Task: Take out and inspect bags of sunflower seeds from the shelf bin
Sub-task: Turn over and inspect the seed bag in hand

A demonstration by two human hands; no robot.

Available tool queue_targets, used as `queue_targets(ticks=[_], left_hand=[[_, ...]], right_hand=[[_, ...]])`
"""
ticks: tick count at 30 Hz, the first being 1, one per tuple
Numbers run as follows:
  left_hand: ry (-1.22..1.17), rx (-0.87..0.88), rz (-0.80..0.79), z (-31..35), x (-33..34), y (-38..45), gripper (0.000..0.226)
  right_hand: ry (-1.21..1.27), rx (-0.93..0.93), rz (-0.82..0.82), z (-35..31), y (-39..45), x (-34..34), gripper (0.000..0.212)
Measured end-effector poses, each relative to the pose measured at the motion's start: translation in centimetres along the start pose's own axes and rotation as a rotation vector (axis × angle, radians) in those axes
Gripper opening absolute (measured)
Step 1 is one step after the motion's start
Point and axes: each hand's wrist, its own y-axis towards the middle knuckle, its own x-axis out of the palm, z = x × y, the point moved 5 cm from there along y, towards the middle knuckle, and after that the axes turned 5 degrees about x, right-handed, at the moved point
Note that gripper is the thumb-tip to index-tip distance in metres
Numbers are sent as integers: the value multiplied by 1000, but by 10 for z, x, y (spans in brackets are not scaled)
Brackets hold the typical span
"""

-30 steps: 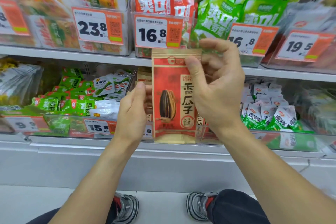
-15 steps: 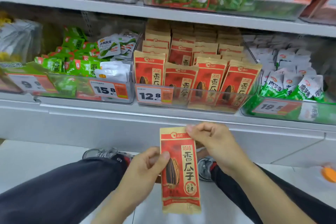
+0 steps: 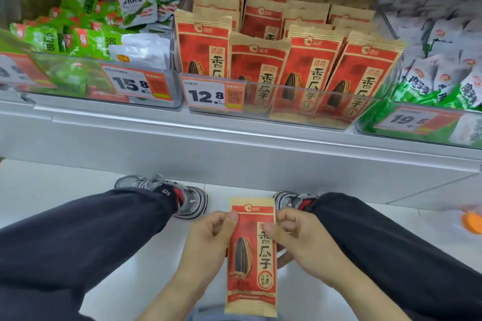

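I'm at the inspect step: left hand (image 3: 208,240) and right hand (image 3: 300,240) pinch one sunflower seed bag (image 3: 251,263) low centre of frame, fingers clamped on its edges; next I'd flip it, then reach the bin (image 3: 300,101) upper centre

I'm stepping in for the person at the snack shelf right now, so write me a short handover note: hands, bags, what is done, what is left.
Left hand: pinches the left edge of the red-and-tan paper sunflower seed bag, thumb on its front.
Right hand: pinches the right edge of that bag.
The bag is held upright, front facing up, low between the knees.
The clear plastic shelf bin with the 12.8 price tag holds rows of matching bags, standing upright.
Done: one bag out of the bin.
Left: finish looking it over; probably take out and check more.
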Motion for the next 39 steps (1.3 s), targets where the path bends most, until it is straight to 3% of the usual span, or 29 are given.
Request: queue_targets(ticks=[6,11,14,19,26,31,36,39], left_hand=[[39,-223,-200,-20,11,5,29],[53,-347,-195,-41,10,9,36],[52,-352,-181,-44,8,10,38],[-6,-323,-222,-41,7,10,30],[-97,-304,-50,-45,4,13,26],[-180,-323,-195,-41,7,10,32],[-149,-275,-160,-42,4,12,36],[-21,-183,-73,-41,2,13,37]], right_hand=[[88,98,125,24,7,-2,26],[185,304,-9,46,13,8,31],[203,344,-88,47,13,11,30],[237,262,10,48,19,7,33],[237,268,-148,45,16,10,43],[288,242,-33,49,21,3,45],[235,209,-123,47,21,1,58],[153,213,-59,50,23,2,63]])
